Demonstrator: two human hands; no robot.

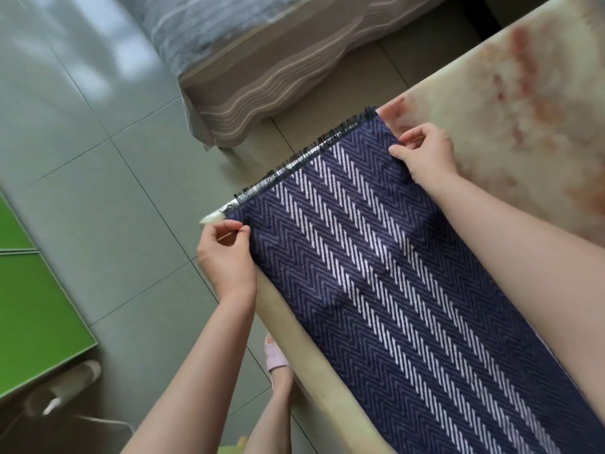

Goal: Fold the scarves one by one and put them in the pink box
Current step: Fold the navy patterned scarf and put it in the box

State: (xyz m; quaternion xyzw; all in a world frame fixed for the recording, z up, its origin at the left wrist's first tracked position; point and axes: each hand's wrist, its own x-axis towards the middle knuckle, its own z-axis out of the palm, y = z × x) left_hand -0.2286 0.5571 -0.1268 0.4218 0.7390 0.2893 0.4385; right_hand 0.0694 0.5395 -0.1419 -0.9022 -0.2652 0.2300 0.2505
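Observation:
A navy scarf (376, 267) with white and pale-blue herringbone stripes lies spread lengthwise on the marble-patterned table (523, 103). Its fringed end runs along the table's left edge, the fringe hanging slightly over. My left hand (226, 257) pinches the near corner of that end at the table corner. My right hand (425, 152) pinches the far corner of the same end. The scarf's other end runs out of view at the lower right under my right forearm. No pink box is in view.
A bed (262, 60) with a striped grey and beige cover stands beyond the table across a strip of tiled floor (114, 175). A green cabinet or table (36, 309) sits at the left. My foot in a pink slipper (275, 355) is beside the table.

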